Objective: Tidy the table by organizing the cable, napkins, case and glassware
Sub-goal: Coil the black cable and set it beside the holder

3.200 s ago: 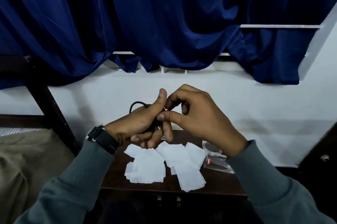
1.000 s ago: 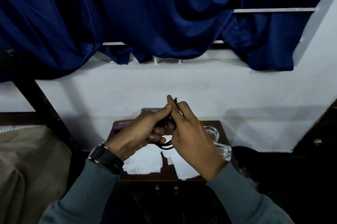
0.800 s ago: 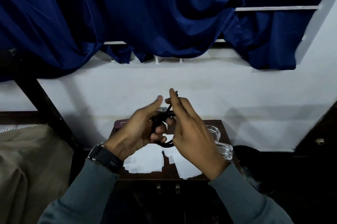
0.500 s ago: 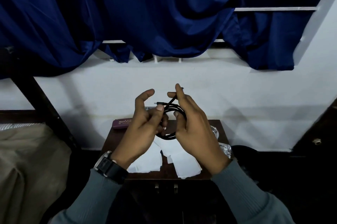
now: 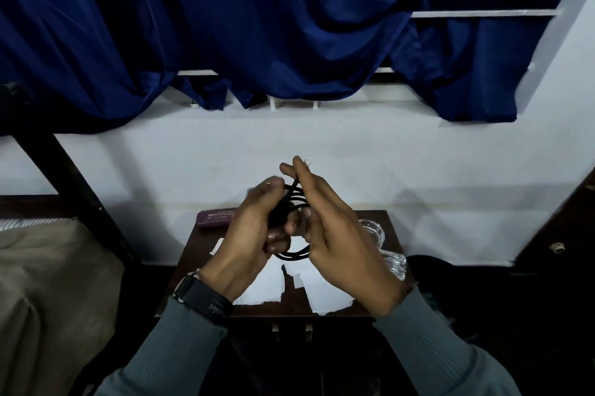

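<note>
Aloft, the cable (image 5: 294, 256) is gripped between left hand (image 5: 248, 234) and right hand (image 5: 341, 244).

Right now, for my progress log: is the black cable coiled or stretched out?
Coiled: the cable forms several loops, gripped by the left hand and pinched by the right hand above the table.

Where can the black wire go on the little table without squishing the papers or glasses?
The bare patch is the table along its left strip, between the purple case behind and the napkins. The middle is crowded with napkins, the right side with glassware. The back middle is hidden.
</note>
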A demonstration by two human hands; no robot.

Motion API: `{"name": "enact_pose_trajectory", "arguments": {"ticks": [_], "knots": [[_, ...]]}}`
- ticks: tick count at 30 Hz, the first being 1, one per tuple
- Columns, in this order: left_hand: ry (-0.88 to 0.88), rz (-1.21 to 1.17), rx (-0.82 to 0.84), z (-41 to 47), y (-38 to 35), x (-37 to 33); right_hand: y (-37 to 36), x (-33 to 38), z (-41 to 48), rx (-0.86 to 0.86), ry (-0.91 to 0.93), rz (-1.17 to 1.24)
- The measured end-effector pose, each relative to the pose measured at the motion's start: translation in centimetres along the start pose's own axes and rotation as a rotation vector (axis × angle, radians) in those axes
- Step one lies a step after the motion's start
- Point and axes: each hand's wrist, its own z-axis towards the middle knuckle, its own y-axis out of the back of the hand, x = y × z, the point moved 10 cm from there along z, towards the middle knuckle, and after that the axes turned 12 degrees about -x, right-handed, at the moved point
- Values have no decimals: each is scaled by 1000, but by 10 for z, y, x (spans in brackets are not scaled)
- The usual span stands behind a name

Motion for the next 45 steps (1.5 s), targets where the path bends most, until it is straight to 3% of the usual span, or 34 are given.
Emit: {"name": "enact_pose_trajectory", "arguments": {"ticks": [3,9,14,21,24,29,32,38,41,45], "knots": [[81,3,-18,-1,-3,7,-3,1,-2,33,7,14],[25,-100,-191,-2,7,1,1,0,-2,0,9,12],[-304,-78,-354,-17,15,-23,11,-5,2,-133,-51,-27],[-593,77,-232,-36,-1,-45,17,-11,5,-132,-115,-178],[-630,85,-124,-38,-10,-45,26,-11,9,-159,-150,-248],[-644,77,-131,-32,-8,-44,17,-29,9,73,-327,-274],[-558,56,-204,-23,4,-40,11,-40,3,238,-483,-105],[-283,-81,-188,2,13,-25,1,-39,-22,257,-869,777],[-307,-70,-192,-1,12,-30,0,-38,-24,221,-848,899],[-337,-78,-219,-5,9,-36,1,-35,-20,160,-731,837]]}}
